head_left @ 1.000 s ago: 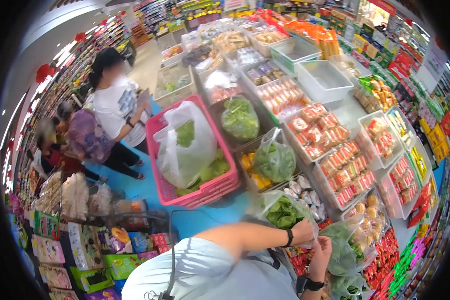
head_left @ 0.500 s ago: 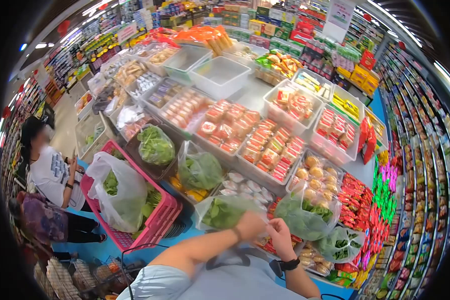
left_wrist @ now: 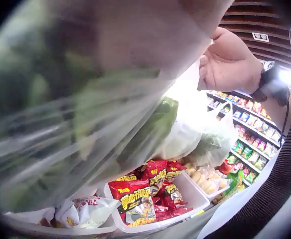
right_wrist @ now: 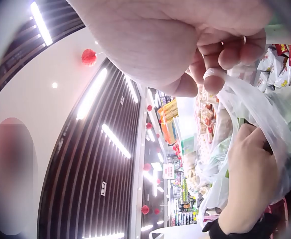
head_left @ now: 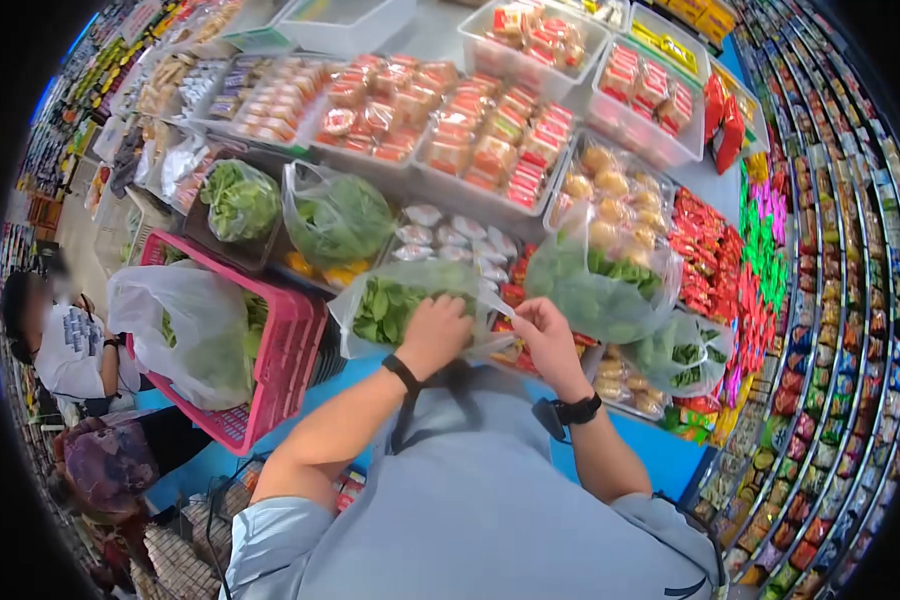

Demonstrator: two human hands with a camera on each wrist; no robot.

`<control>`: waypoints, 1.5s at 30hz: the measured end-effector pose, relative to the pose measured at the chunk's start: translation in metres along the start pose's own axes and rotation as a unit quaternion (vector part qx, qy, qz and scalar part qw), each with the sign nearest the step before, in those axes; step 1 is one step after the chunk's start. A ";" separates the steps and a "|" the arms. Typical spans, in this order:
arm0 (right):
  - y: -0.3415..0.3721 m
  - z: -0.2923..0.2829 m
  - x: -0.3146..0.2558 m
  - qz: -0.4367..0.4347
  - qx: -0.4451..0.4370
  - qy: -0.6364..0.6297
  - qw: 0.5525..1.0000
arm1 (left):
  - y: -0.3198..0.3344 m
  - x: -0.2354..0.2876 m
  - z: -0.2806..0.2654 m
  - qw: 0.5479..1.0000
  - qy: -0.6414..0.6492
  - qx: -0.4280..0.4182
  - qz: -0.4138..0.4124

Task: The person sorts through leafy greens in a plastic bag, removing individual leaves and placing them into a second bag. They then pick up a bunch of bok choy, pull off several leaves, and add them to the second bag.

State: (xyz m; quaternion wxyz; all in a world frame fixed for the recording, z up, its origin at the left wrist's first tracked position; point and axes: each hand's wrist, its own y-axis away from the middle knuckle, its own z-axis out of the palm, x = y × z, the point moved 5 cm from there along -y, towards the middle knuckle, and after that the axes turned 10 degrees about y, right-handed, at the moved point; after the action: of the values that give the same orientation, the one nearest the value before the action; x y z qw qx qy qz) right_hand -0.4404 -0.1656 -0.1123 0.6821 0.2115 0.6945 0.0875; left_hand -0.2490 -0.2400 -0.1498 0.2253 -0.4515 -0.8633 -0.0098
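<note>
A clear plastic bag of leafy greens lies in front of the person, its mouth turned toward the right hand. My right hand pinches the bag's edge between thumb and finger, pulling the plastic taut; the right wrist view shows this pinch on the white film close up. My left hand is at the bag's mouth, over the leaves. Seen from the right wrist, the left hand has bent fingers reaching into the bag, their tips hidden; whether they grip leaves I cannot tell. Blurred plastic and greens fill the left wrist view.
Bagged greens sit right of the hands, another bag behind left. A pink basket holds a big white bag. Bins of wrapped snacks and red packets surround the work. Another person stands left.
The head view has swung right and down over the hands. My left hand has moved away from the right one, from the bag's edge onto the greens, while the right still pinches the edge.
</note>
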 end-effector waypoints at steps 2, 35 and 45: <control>0.002 0.001 0.002 0.004 -0.014 -0.004 1.000 | 0.011 -0.002 0.001 1.000 0.017 0.012 -0.003; -0.010 -0.019 -0.007 -0.010 -0.006 0.126 0.992 | 0.003 0.007 0.000 0.999 -0.010 0.030 -0.031; -0.008 -0.017 -0.015 0.006 -0.006 0.164 0.986 | 0.016 0.007 -0.016 0.994 0.016 0.063 -0.083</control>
State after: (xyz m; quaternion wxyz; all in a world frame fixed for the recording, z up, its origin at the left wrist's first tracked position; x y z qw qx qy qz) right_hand -0.4590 -0.1758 -0.1011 0.5593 0.1942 0.7955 0.1290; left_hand -0.2338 -0.2286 -0.1357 0.2653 -0.3628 -0.8931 0.0192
